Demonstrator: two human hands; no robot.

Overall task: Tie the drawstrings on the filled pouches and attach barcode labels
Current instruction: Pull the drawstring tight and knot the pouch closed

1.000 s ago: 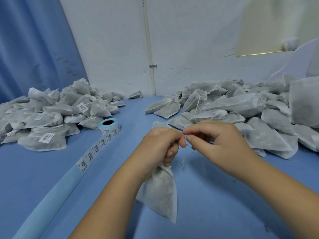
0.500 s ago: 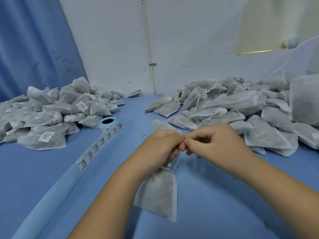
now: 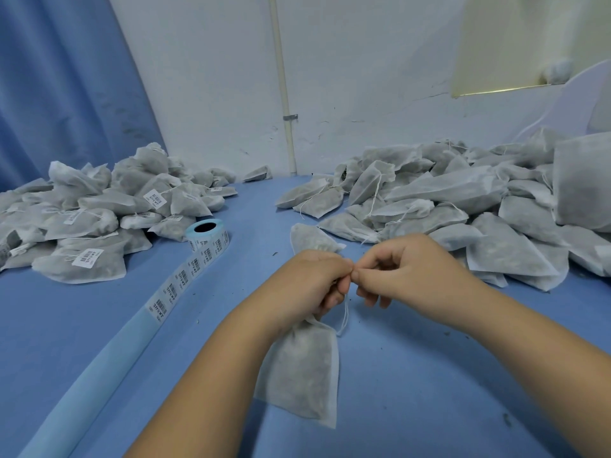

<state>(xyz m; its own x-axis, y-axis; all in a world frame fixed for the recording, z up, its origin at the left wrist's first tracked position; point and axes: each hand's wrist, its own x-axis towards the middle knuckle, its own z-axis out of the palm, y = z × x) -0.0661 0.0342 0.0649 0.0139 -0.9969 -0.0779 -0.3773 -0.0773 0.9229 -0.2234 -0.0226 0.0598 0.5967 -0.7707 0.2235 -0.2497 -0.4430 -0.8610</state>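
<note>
A filled white fabric pouch (image 3: 302, 371) hangs from my left hand (image 3: 310, 282), which grips its gathered neck above the blue table. My right hand (image 3: 406, 269) pinches the thin white drawstring (image 3: 345, 317) right beside the left fingertips; a loop of string dangles below them. A roll of barcode labels (image 3: 206, 236) stands to the left, its strip (image 3: 178, 282) trailing toward me. Another pouch (image 3: 309, 238) lies just behind my hands.
A pile of labelled pouches (image 3: 99, 213) covers the left of the blue table (image 3: 429, 391). A larger heap of unlabelled pouches (image 3: 463, 206) fills the right. A white wall with a pipe (image 3: 284, 94) stands behind, a blue curtain (image 3: 59, 87) at left.
My hands have drawn closer together and dropped slightly, fingertips now meeting at the string. The pouch hangs a little lower and more upright.
</note>
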